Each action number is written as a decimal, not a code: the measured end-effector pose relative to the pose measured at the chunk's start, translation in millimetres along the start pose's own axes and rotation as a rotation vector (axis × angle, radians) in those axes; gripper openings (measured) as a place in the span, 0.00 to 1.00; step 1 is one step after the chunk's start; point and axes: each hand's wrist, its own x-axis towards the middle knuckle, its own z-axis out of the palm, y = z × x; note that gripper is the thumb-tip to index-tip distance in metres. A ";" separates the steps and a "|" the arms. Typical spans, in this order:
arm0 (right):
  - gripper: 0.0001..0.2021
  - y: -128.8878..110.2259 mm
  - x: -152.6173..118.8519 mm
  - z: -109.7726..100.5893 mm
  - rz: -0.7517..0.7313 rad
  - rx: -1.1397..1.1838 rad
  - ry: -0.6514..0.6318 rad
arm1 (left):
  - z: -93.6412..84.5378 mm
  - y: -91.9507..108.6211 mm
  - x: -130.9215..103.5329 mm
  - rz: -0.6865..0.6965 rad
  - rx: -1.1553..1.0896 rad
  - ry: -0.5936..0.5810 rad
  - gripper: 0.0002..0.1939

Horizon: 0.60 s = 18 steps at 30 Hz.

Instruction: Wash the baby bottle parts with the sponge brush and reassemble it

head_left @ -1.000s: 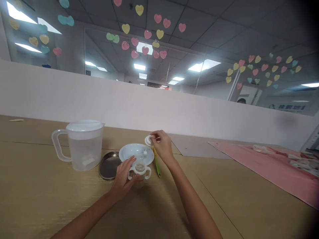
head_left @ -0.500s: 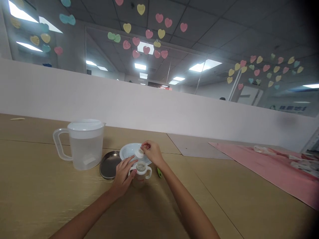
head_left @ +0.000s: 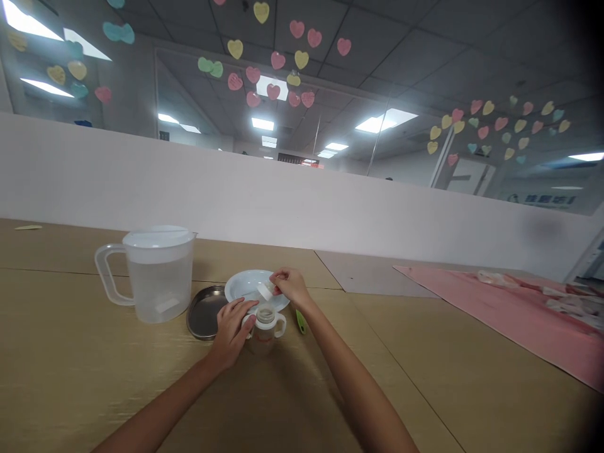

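A clear bottle with two white side handles stands upright on the table, its threaded mouth uncovered. My left hand is at its left side, the thumb by the left handle and the fingers stretched behind the neck. My right hand pinches a small white cap-like piece above a white dish just behind the bottle. Left of the dish lies a round metal tray. A green object lies right of the bottle, partly hidden by my right forearm.
A large lidded pitcher with liquid stands left of the metal tray. A pink cloth with crumpled plastic covers the table's right side. A white wall rises behind the table.
The white piece in my right hand has tilted, and my right hand has shifted slightly right. The fingers of my left hand have drawn slightly back to the left.
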 end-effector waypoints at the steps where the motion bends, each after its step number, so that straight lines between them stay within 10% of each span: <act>1: 0.03 1.2 1.0 -0.5 -0.003 -0.022 0.012 | 0.0 0.0 0.0 0.004 0.004 -0.003 0.20; 18: 0.06 0.4 3.3 -15.9 -0.061 -0.304 0.247 | -1.5 1.9 0.3 0.014 0.045 -0.026 0.21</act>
